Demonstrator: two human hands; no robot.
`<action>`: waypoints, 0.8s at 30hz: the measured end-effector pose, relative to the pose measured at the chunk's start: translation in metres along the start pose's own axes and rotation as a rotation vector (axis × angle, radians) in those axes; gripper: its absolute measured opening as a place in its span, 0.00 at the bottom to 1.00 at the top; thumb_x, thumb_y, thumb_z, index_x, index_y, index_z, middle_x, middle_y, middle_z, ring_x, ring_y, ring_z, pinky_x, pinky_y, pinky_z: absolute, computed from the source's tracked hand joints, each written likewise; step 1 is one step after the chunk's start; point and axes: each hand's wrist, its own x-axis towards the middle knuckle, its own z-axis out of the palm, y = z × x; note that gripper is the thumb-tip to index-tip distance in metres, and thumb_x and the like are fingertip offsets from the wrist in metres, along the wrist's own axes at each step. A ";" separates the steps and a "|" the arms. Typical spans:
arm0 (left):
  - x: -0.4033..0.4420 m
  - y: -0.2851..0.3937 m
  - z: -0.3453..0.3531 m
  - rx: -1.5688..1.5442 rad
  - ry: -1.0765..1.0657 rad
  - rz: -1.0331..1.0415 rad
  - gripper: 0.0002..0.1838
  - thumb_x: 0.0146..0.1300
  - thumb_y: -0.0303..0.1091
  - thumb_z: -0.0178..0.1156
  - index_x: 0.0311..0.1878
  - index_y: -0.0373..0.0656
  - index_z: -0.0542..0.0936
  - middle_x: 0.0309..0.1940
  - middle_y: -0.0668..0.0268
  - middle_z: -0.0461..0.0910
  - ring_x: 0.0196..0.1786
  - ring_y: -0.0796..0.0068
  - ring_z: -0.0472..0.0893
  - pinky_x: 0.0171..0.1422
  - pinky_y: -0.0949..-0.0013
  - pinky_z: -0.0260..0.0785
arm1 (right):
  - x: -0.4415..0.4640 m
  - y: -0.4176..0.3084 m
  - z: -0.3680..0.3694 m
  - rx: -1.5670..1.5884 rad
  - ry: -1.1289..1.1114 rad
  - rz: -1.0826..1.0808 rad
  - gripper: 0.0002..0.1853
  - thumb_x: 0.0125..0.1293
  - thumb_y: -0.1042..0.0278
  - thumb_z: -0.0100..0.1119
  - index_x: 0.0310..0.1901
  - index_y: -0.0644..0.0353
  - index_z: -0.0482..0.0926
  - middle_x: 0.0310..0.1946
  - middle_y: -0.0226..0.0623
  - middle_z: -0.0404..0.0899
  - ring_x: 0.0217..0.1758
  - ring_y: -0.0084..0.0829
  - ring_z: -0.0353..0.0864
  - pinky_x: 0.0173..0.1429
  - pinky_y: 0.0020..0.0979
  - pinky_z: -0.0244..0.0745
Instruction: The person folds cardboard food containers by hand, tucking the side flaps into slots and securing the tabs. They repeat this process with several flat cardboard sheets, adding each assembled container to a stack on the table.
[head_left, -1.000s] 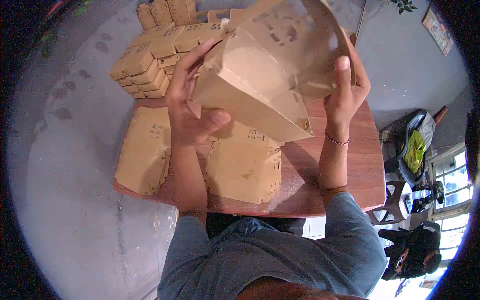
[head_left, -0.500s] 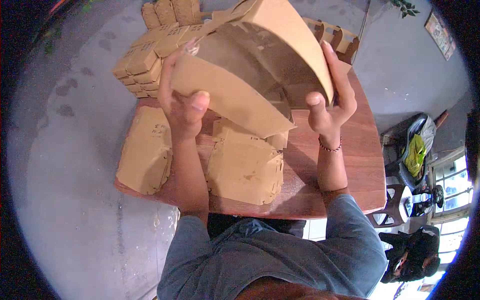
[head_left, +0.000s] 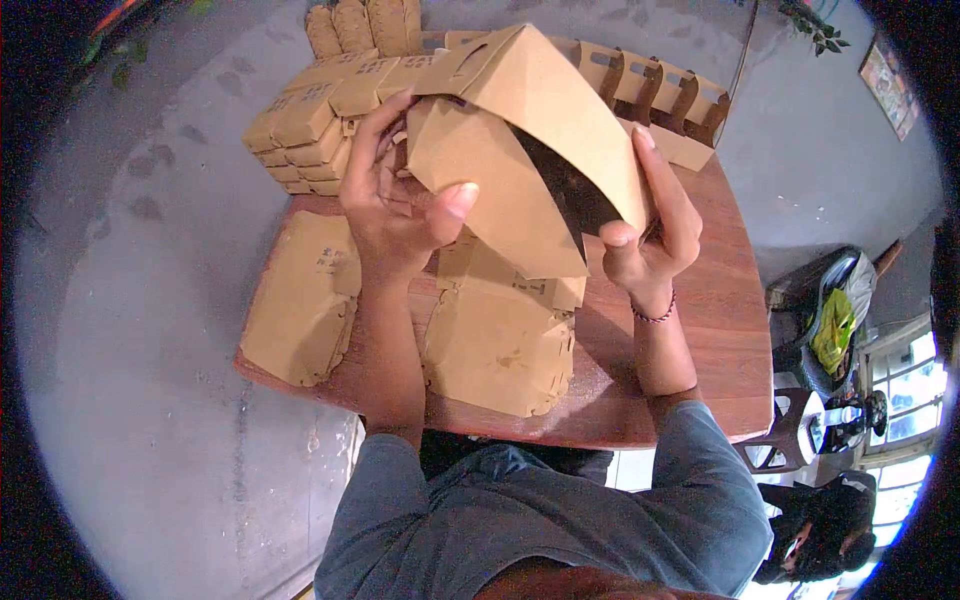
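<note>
Above the table I hold a brown cardboard box (head_left: 575,110), tilted, with a slot in its upper panel. Its front panel (head_left: 490,190) slants down toward me, and a dark gap shows between the two at the right. My left hand (head_left: 405,205) grips the left side, thumb over the front panel and fingers partly hidden behind. On the right side, my right hand (head_left: 655,220) clasps the box edge between thumb and fingers. Below lie flat cardboard blanks (head_left: 500,350) in the middle and another flat pile (head_left: 300,300) with printed marks at the left.
Folded boxes (head_left: 295,125) are stacked at the back left of the wooden table (head_left: 690,350). Several open cartons with handle holes (head_left: 645,90) line the back right. Past the table's right edge are a chair (head_left: 790,430) and a bag with yellow plastic (head_left: 832,325).
The gap in the box has narrowed as the upper panel and front panel came closer together. Both hands keep their hold, and the box sits slightly lower in view.
</note>
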 end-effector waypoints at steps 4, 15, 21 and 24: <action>-0.003 0.004 0.004 0.009 0.052 -0.038 0.40 0.48 0.30 0.69 0.64 0.29 0.63 0.54 0.52 0.73 0.56 0.65 0.76 0.61 0.65 0.71 | -0.001 -0.001 0.002 -0.007 -0.021 -0.044 0.35 0.58 0.46 0.68 0.55 0.72 0.76 0.46 0.53 0.82 0.45 0.42 0.85 0.48 0.35 0.80; -0.004 0.010 0.015 0.153 0.244 -0.137 0.37 0.53 0.30 0.67 0.64 0.26 0.63 0.54 0.53 0.73 0.54 0.70 0.76 0.59 0.67 0.72 | -0.006 0.000 0.013 0.041 -0.057 -0.056 0.37 0.54 0.47 0.71 0.56 0.71 0.76 0.45 0.53 0.82 0.43 0.42 0.86 0.45 0.34 0.82; -0.005 0.011 0.018 0.138 0.279 -0.100 0.36 0.56 0.30 0.68 0.64 0.26 0.63 0.54 0.54 0.73 0.50 0.71 0.75 0.52 0.71 0.74 | -0.012 -0.002 0.019 0.003 -0.130 -0.087 0.43 0.52 0.42 0.72 0.55 0.77 0.74 0.49 0.56 0.80 0.50 0.44 0.84 0.54 0.37 0.79; -0.003 0.010 0.024 0.159 0.289 -0.092 0.37 0.57 0.33 0.69 0.64 0.26 0.63 0.53 0.54 0.73 0.47 0.72 0.75 0.50 0.71 0.74 | -0.011 -0.007 0.021 -0.018 -0.154 -0.065 0.48 0.44 0.43 0.77 0.59 0.75 0.71 0.51 0.54 0.79 0.52 0.43 0.83 0.54 0.37 0.79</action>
